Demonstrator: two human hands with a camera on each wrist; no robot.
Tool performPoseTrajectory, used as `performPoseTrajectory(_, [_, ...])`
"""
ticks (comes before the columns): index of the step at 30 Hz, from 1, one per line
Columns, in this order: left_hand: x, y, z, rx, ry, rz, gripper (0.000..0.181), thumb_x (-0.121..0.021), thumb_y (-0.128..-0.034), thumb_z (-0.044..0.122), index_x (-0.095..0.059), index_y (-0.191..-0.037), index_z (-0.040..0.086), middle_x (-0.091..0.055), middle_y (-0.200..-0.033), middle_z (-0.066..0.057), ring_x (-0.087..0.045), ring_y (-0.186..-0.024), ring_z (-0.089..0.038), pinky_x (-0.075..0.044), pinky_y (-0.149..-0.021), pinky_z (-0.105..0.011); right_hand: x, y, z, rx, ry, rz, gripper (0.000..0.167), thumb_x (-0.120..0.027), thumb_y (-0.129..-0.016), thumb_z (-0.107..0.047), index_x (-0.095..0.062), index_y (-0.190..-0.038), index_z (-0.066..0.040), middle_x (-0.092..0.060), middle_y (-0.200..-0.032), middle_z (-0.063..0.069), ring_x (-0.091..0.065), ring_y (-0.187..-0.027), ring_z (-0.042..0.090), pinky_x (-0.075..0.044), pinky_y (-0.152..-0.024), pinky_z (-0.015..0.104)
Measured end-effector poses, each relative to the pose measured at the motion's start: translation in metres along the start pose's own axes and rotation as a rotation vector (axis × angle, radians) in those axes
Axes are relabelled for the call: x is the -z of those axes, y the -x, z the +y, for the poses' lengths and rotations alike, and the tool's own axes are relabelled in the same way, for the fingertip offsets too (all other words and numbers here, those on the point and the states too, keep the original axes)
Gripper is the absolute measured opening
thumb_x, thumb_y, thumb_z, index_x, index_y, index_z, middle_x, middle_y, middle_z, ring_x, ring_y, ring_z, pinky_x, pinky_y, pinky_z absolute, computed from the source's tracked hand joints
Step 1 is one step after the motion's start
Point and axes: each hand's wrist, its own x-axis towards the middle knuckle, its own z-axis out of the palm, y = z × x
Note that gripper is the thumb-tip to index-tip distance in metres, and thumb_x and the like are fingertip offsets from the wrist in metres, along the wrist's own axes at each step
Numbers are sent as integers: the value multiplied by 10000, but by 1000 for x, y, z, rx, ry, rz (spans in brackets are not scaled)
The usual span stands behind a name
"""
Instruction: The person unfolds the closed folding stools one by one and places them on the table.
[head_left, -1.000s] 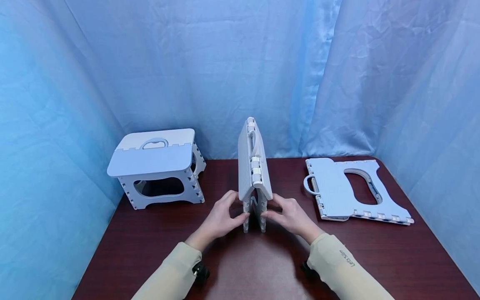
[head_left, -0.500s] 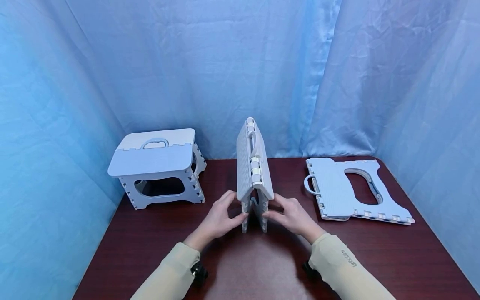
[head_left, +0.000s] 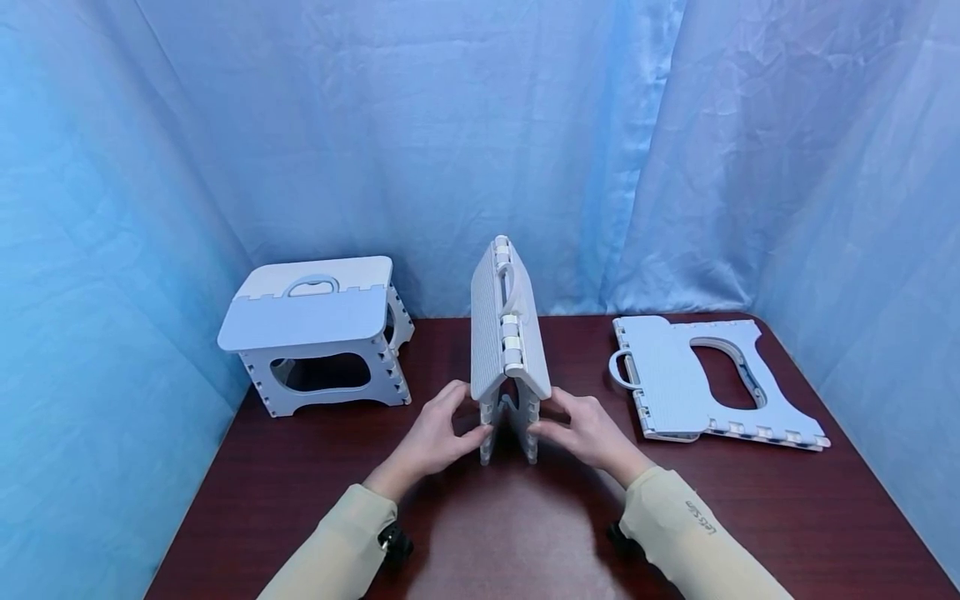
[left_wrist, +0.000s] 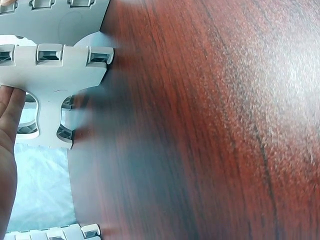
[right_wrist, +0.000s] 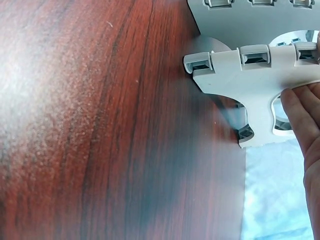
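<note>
A white folding stool (head_left: 487, 342) stands upright mid-table in the head view, partly unfolded. Its seat halves slope down from a ridge with a carry handle, and its two leg panels stand slightly apart. My left hand (head_left: 429, 436) grips the left leg panel, thumb at the near edge. Opposite it, my right hand (head_left: 592, 433) holds the right panel the same way. In the left wrist view, fingers (left_wrist: 11, 112) reach into the cut-out of the leg panel (left_wrist: 49, 107). The right wrist view likewise has fingers (right_wrist: 302, 110) at the cut-out of its leg panel (right_wrist: 260, 107).
To the left, another white stool (head_left: 300, 325) stands fully unfolded. A third stool (head_left: 667, 375) lies folded flat on the right. All are on a dark red wooden table (head_left: 495, 533), with blue curtains (head_left: 420, 150) behind and at both sides.
The middle stool's leg panels and seat halves have spread a little wider. My hands have moved slightly apart with them, keeping their hold.
</note>
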Motion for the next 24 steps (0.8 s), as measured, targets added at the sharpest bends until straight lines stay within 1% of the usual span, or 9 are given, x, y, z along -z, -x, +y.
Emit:
performPoseTrajectory(3, [1,0,0,-1,-5,1,458,-786,-907,152,-576,-1311,110,-591,-1235,-17,-627,-1191,-195,-537,-1012,-396,1,0,0,-9,1,-3,492,-819,-880,-224,-642,-1320,-95,-741,-1208,79,-714,-1105,220,-589,-897,450])
performPoseTrajectory(6, [1,1,1,1,-11,4,458,-787,-905,150,-579,-1312,113,-595,-1236,-16,-626,-1185,-186,-534,-1019,-405,1,0,-1,0,11,4,488,-815,-885,-223,-640,-1321,-91,-745,-1197,82,-718,-1097,232,-589,-896,449])
performPoseTrajectory(11, [2,1,1,16,-18,1,463,-788,-905,151,-581,-1318,117,-598,-1246,-18,-618,-1180,-181,-527,-1030,-417,1,1,-2,-8,7,5,494,-814,-888,-224,-639,-1328,-84,-743,-1199,86,-715,-1104,230,-585,-906,454])
performPoseTrajectory(17, [3,1,1,43,-14,-11,477,-787,-908,165,-575,-1333,127,-591,-1264,-10,-612,-1200,-179,-523,-1036,-399,2,2,-2,-26,7,-1,499,-813,-889,-229,-638,-1331,-76,-742,-1201,90,-714,-1107,227,-584,-909,455])
performPoseTrajectory(24, [5,2,0,51,-17,-3,478,-790,-903,157,-577,-1330,132,-593,-1266,-7,-613,-1197,-181,-520,-1041,-420,3,3,-1,-33,15,1,499,-811,-890,-228,-637,-1333,-75,-745,-1195,85,-716,-1099,228,-585,-902,457])
